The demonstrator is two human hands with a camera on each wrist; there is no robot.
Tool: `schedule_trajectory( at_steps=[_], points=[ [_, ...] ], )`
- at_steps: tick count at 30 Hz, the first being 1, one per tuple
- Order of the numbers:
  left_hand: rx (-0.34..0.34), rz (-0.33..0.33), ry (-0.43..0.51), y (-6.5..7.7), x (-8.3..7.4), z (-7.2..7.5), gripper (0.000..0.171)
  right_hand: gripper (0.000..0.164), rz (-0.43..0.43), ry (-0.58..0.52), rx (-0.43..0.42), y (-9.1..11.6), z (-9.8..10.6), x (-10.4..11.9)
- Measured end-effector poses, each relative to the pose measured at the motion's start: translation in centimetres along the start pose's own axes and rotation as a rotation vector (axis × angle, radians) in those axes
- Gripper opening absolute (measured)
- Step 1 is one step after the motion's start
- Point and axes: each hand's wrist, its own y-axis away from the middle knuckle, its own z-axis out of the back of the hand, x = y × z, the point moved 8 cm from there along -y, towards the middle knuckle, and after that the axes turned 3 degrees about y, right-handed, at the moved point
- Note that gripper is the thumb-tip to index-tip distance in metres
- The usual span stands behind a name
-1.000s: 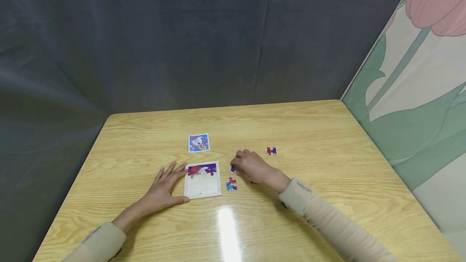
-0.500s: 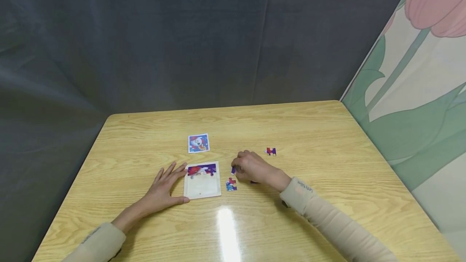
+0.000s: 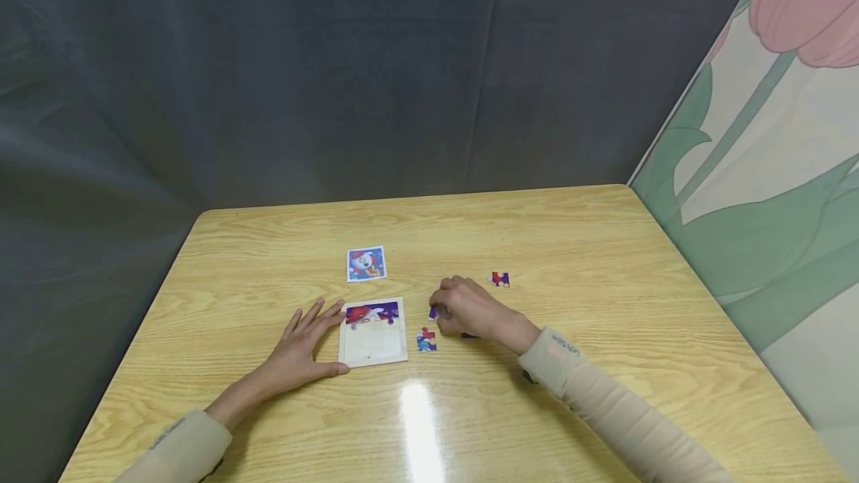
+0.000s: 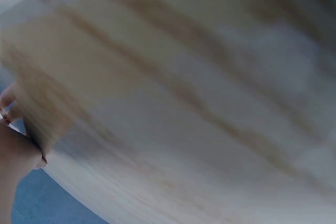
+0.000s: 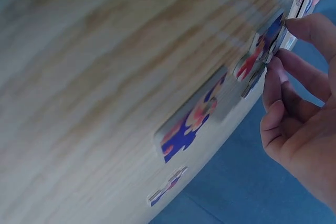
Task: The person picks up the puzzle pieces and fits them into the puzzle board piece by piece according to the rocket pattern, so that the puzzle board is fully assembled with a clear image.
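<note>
The right hand's grip (image 3: 467,308) was clamped on a purple piece (image 3: 432,314) right of the tray (image 3: 374,343) | the left hand (image 3: 306,349) touched the tray's edge, fingers apart | a loose pinch might have dropped it, a knuckle jostled the blue piece (image 3: 426,341) | fingers hid much of it; bench (image 3: 570,244) contact was unclear

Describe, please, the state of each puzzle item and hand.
White square puzzle tray, top filled, rest bare
White-edged square card, face up
Red-blue jigsaw piece, loose, flat
Red-purple jigsaw piece, loose, flat
Purple jigsaw piece, pinched by right hand
Dark jigsaw piece, mostly hidden
Left hand, fingers spread at tray edge
</note>
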Motion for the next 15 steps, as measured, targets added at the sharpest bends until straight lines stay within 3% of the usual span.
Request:
schedule_trajectory(
  at_steps=[15],
  points=[
    [-0.005, -0.006, -0.010, -0.03, -0.09, 0.09, 0.087, 0.026, 0.011, 0.054, -0.004, 0.04, -0.27, 0.10]
  ],
)
